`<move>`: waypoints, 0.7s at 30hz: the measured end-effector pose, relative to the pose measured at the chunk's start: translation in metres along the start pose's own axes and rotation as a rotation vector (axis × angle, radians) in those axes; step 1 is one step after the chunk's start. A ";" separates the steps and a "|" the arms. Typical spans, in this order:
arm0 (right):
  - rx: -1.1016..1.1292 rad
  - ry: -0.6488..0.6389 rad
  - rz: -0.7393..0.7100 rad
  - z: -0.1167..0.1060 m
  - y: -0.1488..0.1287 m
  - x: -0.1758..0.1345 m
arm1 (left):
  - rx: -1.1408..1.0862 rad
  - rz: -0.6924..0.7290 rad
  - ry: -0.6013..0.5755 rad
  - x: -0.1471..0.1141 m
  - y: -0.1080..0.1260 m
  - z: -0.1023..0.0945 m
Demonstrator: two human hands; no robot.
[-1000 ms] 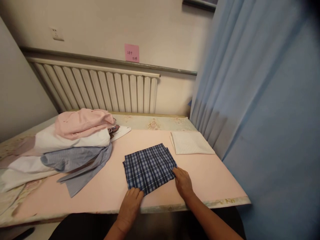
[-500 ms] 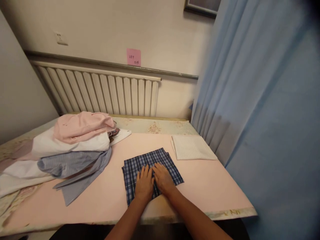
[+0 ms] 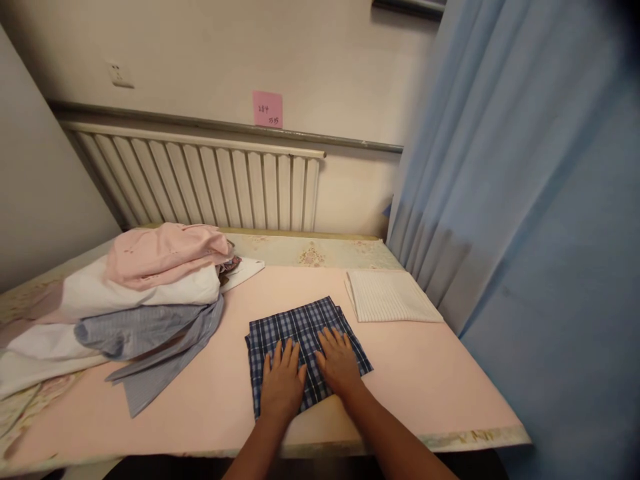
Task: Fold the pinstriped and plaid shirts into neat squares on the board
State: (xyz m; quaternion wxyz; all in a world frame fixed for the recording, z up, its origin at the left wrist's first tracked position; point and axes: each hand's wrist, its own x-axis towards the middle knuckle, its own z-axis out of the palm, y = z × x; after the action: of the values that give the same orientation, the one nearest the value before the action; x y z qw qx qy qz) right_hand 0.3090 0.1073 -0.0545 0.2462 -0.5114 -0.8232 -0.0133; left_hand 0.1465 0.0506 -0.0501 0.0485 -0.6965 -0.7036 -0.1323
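A folded plaid cloth (image 3: 300, 327) in navy, light blue and white lies flat on the pink table cover (image 3: 200, 387), its layers slightly offset at the edges. My left hand (image 3: 283, 380) rests palm down on its lower left part, fingers spread. On the lower right part lies my right hand (image 3: 338, 360), also flat with the fingers apart. Neither hand grips the fabric. Some of the cloth is hidden under both palms. Behind and to the right of it is a folded cream striped cloth (image 3: 393, 297).
A loose heap of clothes is on the left, with a pink garment (image 3: 167, 253) on top and a blue-grey striped garment (image 3: 150, 327) in front. A blue curtain (image 3: 550, 233) hangs along the right side. The radiator (image 3: 225, 183) stands against the wall behind the table.
My hands have moved apart across the plaid cloth, the left one to the left and the right one to the right. The view has shifted slightly.
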 end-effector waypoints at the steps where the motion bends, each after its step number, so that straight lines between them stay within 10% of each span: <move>1: -0.007 0.007 0.014 0.000 0.004 0.000 | 0.006 -0.012 0.001 -0.001 -0.002 -0.001; 21: -0.045 0.100 0.207 0.015 0.036 -0.016 | 0.067 -0.235 0.015 -0.018 -0.036 0.004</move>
State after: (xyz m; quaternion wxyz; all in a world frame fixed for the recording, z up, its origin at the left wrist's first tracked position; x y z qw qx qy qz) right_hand 0.3396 0.1151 -0.0827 0.2756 -0.5975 -0.7523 -0.0317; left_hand 0.1115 0.0343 -0.0626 0.0609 -0.6062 -0.7840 -0.1187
